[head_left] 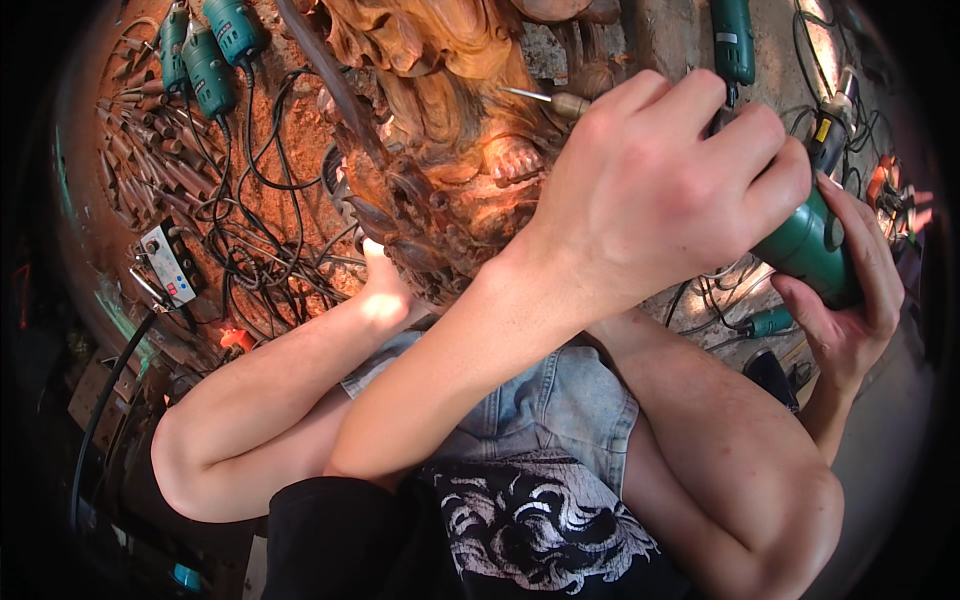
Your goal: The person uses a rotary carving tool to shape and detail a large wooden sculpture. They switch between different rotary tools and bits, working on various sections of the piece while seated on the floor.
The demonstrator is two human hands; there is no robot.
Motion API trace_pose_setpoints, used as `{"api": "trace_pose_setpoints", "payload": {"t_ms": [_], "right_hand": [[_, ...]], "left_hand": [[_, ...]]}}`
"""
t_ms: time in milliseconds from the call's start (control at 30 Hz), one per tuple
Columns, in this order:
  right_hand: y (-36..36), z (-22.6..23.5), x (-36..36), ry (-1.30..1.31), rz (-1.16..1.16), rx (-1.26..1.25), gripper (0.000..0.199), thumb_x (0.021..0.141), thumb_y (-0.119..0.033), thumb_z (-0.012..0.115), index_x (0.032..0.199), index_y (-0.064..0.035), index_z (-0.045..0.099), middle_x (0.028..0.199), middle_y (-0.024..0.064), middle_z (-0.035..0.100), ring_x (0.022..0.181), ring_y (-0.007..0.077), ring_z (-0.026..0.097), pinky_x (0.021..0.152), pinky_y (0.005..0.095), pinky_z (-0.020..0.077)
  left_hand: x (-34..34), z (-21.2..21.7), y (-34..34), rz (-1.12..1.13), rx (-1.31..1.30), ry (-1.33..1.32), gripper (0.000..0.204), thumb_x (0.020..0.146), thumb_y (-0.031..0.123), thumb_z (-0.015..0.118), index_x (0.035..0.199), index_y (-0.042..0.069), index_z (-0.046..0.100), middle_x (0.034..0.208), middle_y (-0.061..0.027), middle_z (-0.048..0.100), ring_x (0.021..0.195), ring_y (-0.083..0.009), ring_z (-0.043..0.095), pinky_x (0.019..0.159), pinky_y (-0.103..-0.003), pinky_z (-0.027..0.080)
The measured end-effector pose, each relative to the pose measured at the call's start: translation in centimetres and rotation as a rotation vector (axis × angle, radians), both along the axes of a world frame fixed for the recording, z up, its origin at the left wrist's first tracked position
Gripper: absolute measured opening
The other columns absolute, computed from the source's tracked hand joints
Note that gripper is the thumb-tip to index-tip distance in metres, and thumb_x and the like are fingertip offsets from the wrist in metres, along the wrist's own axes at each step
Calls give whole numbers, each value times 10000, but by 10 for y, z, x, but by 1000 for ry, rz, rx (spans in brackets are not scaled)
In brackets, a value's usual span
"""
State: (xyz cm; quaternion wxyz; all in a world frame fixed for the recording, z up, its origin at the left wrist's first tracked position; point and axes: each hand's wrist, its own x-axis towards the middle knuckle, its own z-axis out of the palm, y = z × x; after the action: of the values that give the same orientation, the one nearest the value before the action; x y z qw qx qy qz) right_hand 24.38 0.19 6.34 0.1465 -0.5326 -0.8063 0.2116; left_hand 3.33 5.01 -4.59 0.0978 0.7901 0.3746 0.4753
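green power tool (812, 248), cylindrical body, sits right of centre, up in the air betw. both hands. left grip (672, 190) is curled closed round its upper-left end, back of hand facing up, knuckles bent; fingertips mostly hidden, so exact hold there can't be seen. right grip (850, 285) is also closed on it, from the outer side: thumb on the near side at the lower end, fingers along the far side. left forearm crosses in front of the body to get there.

carved wood sculpture (450, 130), brown-orange, fills top centre, w/ a carved foot (512, 160) showing toes. thin pointed hand tool (565, 103), wooden handle, is just beside the left hand & runs out of sight behind it; can't tell if touching.

upper left: three more green tools (208, 75) close tog., black cables (265, 262) tangled below on reddish, dusty floor (285, 120). far left, a pile of chisels (165, 160), & nearer, a pale control box (167, 266) w/ red display.

top right: another green tool (733, 42), cord end down. smaller green tool (770, 320) lies under/near the right wrist. person sits legs folded, denim shorts (530, 400), black shirt w/ white print (540, 525).
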Motion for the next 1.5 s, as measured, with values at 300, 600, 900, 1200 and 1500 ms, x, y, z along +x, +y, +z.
{"api": "trace_pose_setpoints", "payload": {"t_ms": [300, 600, 900, 1200, 1500], "right_hand": [[11, 8, 6, -80, 58, -37, 762, 719, -305, 941, 1309, 95, 671, 1263, 233, 726, 1112, 356, 707, 993, 423, 540], [19, 0, 4, -143, 4, -75, 818, 777, -431, 908, 1350, 90, 647, 1316, 215, 705, 1196, 332, 682, 1056, 424, 502], [24, -1, 10, -151, 52, -87, 851, 786, -485, 887, 1361, 92, 638, 1328, 214, 700, 1208, 334, 678, 1066, 426, 498], [24, 13, 11, -207, 43, -136, 857, 797, -489, 878, 1373, 94, 625, 1340, 222, 692, 1227, 352, 666, 1073, 435, 493], [28, 11, 14, -216, 91, -150, 873, 799, -521, 861, 1368, 96, 625, 1346, 225, 687, 1210, 349, 664, 1057, 439, 495]], "left_hand": [[0, -2, -3, 30, -3, 33, 93, 757, 189, 719, 841, 159, 693, 768, 27, 537, 681, -170, 563, 556, -296, 460], [6, -5, 6, 118, 23, 105, 76, 759, 200, 717, 816, 155, 694, 750, 17, 533, 680, -170, 567, 562, -301, 458], [11, -13, 1, 109, -61, -52, 113, 766, 204, 712, 854, 137, 688, 764, 14, 536, 696, -169, 565, 564, -296, 458], [12, -10, 5, 86, -5, 47, 108, 767, 203, 713, 844, 133, 681, 768, 16, 531, 700, -164, 560, 558, -289, 454], [15, -24, -1, 127, 7, 23, 106, 771, 183, 712, 854, 128, 679, 779, 16, 543, 700, -162, 557, 552, -285, 452]]}}
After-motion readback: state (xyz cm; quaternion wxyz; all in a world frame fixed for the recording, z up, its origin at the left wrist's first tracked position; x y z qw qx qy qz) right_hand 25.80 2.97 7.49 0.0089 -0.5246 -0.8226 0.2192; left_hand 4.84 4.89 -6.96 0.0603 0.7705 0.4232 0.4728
